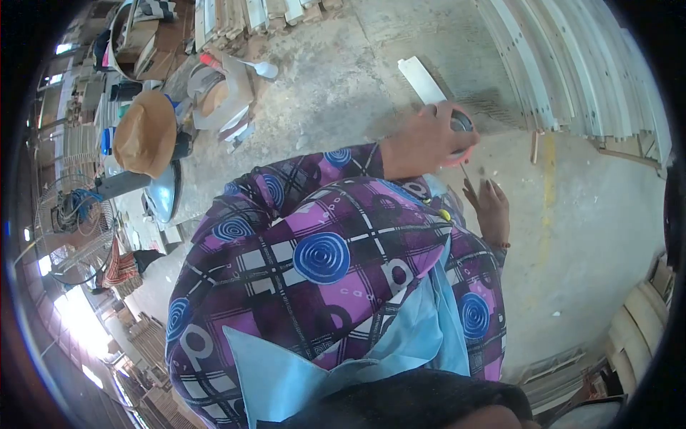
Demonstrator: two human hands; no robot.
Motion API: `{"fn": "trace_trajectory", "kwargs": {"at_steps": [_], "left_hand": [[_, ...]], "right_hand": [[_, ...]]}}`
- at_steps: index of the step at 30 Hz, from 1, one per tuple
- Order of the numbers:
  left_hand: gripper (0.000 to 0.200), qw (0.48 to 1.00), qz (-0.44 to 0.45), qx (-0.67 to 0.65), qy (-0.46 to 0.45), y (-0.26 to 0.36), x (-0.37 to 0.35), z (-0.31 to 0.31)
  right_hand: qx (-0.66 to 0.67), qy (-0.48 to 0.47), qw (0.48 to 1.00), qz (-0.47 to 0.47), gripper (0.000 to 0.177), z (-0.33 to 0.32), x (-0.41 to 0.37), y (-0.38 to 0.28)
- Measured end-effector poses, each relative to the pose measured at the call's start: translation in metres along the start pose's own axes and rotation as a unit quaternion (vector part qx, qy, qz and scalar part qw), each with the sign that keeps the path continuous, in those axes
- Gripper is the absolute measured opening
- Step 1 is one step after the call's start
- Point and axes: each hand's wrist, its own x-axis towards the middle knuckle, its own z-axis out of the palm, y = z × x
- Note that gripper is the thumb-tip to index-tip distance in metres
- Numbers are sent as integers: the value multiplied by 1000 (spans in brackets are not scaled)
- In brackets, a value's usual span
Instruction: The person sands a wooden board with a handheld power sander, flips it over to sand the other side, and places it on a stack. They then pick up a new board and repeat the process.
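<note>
My left hand reaches across in front of my body with its fingers wrapped round a rounded red-orange object. Its middle is dark and grey; its exact kind I cannot tell. A thin, narrow piece sticks out from its lower side toward my right hand. That hand is just below, with fingers apart and a bracelet at the wrist. Just beyond my left hand, a pale flat strip of board stretches away over the floor.
Long pale boards are stacked at the right, and more lumber lies at the top. A tan hat shows at the left, near a wire rack. A white container and sheet pieces sit on the concrete floor.
</note>
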Motion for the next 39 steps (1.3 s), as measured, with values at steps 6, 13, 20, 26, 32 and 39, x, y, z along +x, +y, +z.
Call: {"fn": "trace_trajectory", "kwargs": {"at_steps": [6,13,20,26,32,39], "left_hand": [[38,985,-172,8,-27,-69,29,-22],[39,985,-165,35,-39,-63,19,-26],[35,998,52,-10,38,3,4,9],[41,988,-137,-21,-62,-51,22,-14],[50,961,-242,127,43,-145,13,-36],[60,941,-328,72,34,-158,-40,-64]], "right_hand": [[-22,26,999,-41,39,6,-14,10],[-1,45,998,-47,38,4,-9,11],[8,66,997,-33,33,-14,-6,19],[-28,81,996,-36,38,12,-20,12],[-5,71,995,-72,37,7,-19,16],[-169,55,983,-32,43,9,-24,3]]}}
